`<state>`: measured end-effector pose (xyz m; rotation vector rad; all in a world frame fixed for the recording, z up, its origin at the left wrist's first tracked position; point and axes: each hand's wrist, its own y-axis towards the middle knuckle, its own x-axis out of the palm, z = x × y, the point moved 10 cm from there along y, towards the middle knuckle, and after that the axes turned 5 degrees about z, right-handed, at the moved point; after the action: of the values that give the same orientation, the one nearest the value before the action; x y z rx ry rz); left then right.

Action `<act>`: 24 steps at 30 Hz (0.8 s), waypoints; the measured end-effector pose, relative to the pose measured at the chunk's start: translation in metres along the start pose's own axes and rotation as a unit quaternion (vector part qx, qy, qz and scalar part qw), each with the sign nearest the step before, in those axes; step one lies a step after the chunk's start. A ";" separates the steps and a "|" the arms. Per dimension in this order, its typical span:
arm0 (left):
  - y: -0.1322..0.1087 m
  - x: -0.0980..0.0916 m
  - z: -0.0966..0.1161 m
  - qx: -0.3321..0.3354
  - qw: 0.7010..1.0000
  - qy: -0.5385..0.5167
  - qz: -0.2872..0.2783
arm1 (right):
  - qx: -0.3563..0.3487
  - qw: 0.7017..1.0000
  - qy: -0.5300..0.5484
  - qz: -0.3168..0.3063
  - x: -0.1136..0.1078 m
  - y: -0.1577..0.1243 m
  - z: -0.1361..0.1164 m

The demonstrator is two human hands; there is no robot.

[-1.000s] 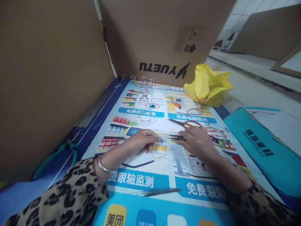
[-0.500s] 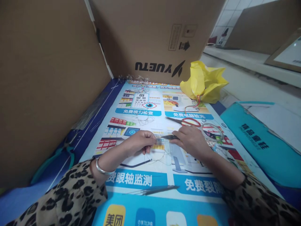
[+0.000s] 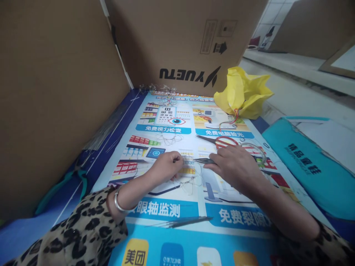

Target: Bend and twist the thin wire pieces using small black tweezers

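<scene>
My left hand (image 3: 170,165) is closed in a pinch on thin wire (image 3: 188,183), whose loose, curly loops spread over the printed sheet below and right of the fingers. My right hand (image 3: 235,162) is wrapped round a dark tool with a tapered, pointed tip (image 3: 204,161); its rear part is hidden in the palm, so I cannot tell if it is pliers or tweezers. The tip points left, close to my left fingertips. Just beyond my right hand lie red-handled scissors (image 3: 226,142). A ring-shaped coil (image 3: 259,151) is partly covered by that hand.
A bundle of thin dark strips (image 3: 190,221) lies nearest me. Teal-handled pliers (image 3: 83,181) sit at left. Crumpled yellow paper (image 3: 242,92), a teal box (image 3: 296,166) and wire tangles (image 3: 168,90) lie farther off. Cardboard walls (image 3: 183,44) stand at the back and left (image 3: 55,92).
The view has shifted slightly. My right forearm reaches farther in, and the hand covers more of the coil. The tool tip stays close to my left fingers, which still pinch.
</scene>
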<state>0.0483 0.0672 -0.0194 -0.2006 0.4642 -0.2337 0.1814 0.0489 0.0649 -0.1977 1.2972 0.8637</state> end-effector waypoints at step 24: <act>-0.003 -0.008 0.011 0.056 0.995 0.067 0.046 | 0.041 0.995 0.065 -0.071 0.008 -0.001 -0.001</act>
<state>0.0459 0.0679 -0.0059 -0.0545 0.5900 -0.1830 0.1815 0.0509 0.0573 -0.2814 1.4188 0.6833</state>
